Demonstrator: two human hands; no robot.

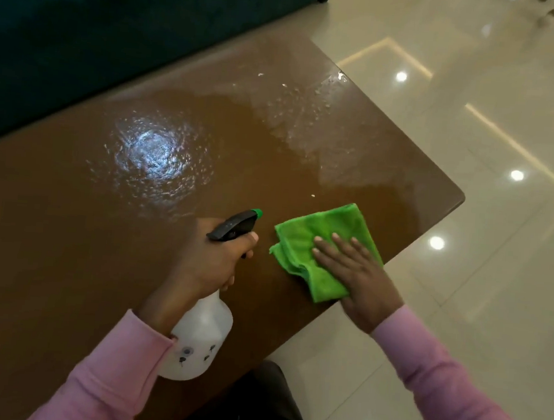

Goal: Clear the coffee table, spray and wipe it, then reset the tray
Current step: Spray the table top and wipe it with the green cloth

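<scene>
The brown counter (69, 226) runs across the frame from the lower left to a rounded corner at the middle right, and its glossy top reflects the room's lights.

The left hand (213, 261), in a pink sleeve (117, 363), sits in the lower middle of the frame. Its fingers (250, 241) are curled tightly round the neck of a white spray bottle (202, 336). The bottle is tilted, with its round body toward the bottom of the frame and its black trigger head (234, 228) pointing to the upper right. The trigger head ends in a green nozzle tip (258, 213).

Just to the right of the nozzle, a folded green cloth (320, 233) lies on the counter near its right edge. The right hand (353, 275) rests flat on top of the cloth with its fingers (339, 244) straight and spread, pressing down rather than gripping. The hand covers the cloth's lower right part.

A round wet patch (154, 153) glistens on the counter at the middle left of the frame, under a bright reflection. Scattered spray drops (296, 112) dot the far end of the counter, toward the upper middle.

A dark teal sofa (84, 29) fills the upper left, just beyond the counter's far edge. A pale glossy tiled floor (461, 290) covers the right side and shows spots of reflected ceiling light. A dark-clothed leg (253, 403) shows at the bottom middle, between the two sleeves.
</scene>
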